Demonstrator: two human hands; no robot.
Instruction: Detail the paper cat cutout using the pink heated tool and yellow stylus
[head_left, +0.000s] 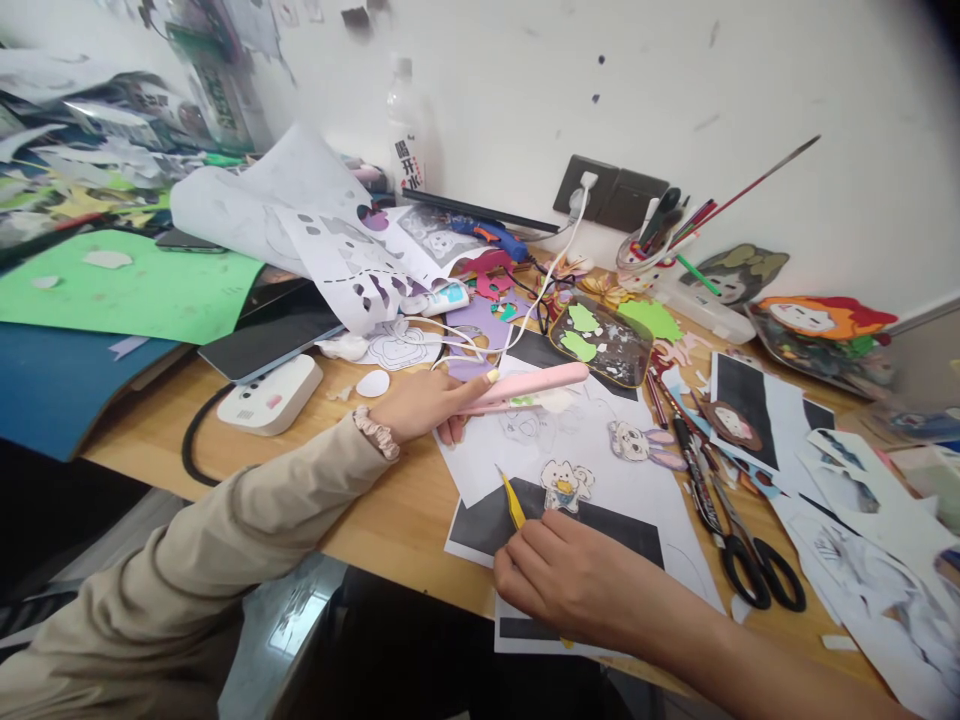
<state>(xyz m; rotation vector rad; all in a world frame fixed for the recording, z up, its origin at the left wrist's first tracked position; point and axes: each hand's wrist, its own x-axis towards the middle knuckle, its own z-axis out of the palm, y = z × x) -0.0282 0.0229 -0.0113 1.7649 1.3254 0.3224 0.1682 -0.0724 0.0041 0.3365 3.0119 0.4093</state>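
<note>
My left hand (424,405) is closed around a pink hair straightener (536,382), thumb on top. A small pale piece (556,400) shows under its front end; I cannot tell whether it is clamped. My right hand (551,575) is a fist around yellow tweezers (513,503), whose tips point up and left over the paper. Just beyond my right knuckles lies a cut-out white cartoon animal (562,485), on white sheets with black panels (484,515). A cut-out purple-eared rabbit (637,442) lies further right.
Scissors (761,575) and a black marker (697,475) lie at the right. A white power strip (274,395) sits at the left. White cable (559,265) runs from the wall socket (592,190). Paper scraps, a blue glue gun (495,237) and a pen cup (645,255) fill the back.
</note>
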